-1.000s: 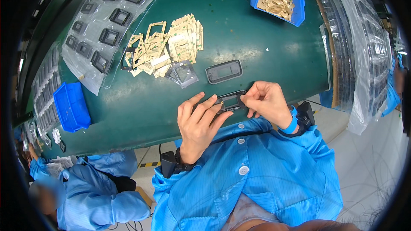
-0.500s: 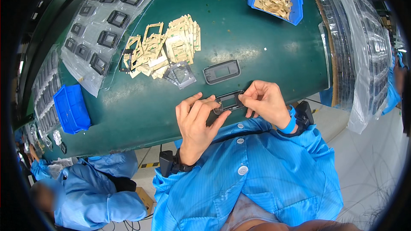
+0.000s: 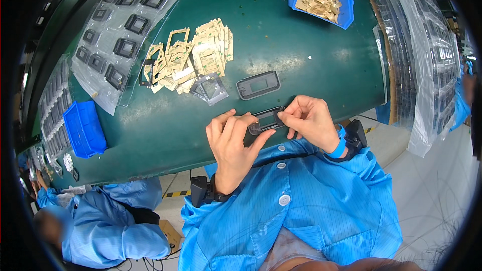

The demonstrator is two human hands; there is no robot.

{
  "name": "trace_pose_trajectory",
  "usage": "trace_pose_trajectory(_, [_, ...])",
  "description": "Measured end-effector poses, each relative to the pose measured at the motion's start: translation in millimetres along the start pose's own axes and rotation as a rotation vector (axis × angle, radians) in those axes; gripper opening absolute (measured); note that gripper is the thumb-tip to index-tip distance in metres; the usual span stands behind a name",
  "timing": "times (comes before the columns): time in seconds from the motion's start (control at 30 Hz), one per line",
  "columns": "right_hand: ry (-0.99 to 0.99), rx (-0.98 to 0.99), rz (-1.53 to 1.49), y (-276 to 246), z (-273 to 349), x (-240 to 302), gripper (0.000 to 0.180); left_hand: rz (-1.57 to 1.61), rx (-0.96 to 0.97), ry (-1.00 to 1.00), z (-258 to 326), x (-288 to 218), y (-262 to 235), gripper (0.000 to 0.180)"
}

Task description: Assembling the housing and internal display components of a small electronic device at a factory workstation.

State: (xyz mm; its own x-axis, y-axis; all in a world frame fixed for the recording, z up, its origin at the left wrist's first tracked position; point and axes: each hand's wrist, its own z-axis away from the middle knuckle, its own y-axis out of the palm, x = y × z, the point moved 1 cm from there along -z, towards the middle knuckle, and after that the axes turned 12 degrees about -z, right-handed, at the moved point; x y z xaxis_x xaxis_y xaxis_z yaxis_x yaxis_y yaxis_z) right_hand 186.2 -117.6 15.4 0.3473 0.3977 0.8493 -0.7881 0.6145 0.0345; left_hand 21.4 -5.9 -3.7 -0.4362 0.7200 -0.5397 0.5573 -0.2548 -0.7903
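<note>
Near the table's front edge lies a dark plastic housing frame [image 3: 267,120] with a rectangular window, held between my hands. My left hand [image 3: 232,143] grips its left end, thumb along the near edge and fingers on the far side. My right hand [image 3: 311,120] pinches at the right end with thumb and forefinger; whatever small piece may be between those fingertips is hidden. Just beyond lies a second, similar dark housing [image 3: 258,86], untouched. To its left are clear-and-black window panels [image 3: 213,89] beside a heap of cream adhesive-backed frames [image 3: 193,55].
A blue bin [image 3: 350,5] of small tan strips stands at the far right. Another blue bin [image 3: 84,129] is at the left edge. Clear trays [image 3: 125,25] of black frames lie far left; stacked trays [image 3: 411,55] rise at right. A co-worker in blue [image 3: 115,221] sits to the left.
Both hands stay on the housing with nearly the same grip. My left thumb has shifted slightly along its near edge, and the whole view has moved a little.
</note>
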Motion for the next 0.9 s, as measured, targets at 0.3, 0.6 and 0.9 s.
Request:
trace_pose_trajectory(0.3, [0.005,0.006,0.003,-1,0,0,0.019,-0.147,0.023,-0.023,-2,-8,0,0.052])
trace_pose_trajectory(0.6, [0.027,0.011,-0.011,-1,0,1,0.019,-0.095,0.034,0.097,-7,-10,6,0.054])
trace_pose_trajectory(0.9, [0.108,0.086,-0.068,-8,-1,8,0.020,-0.022,0.063,0.148,-7,-6,8,0.048])
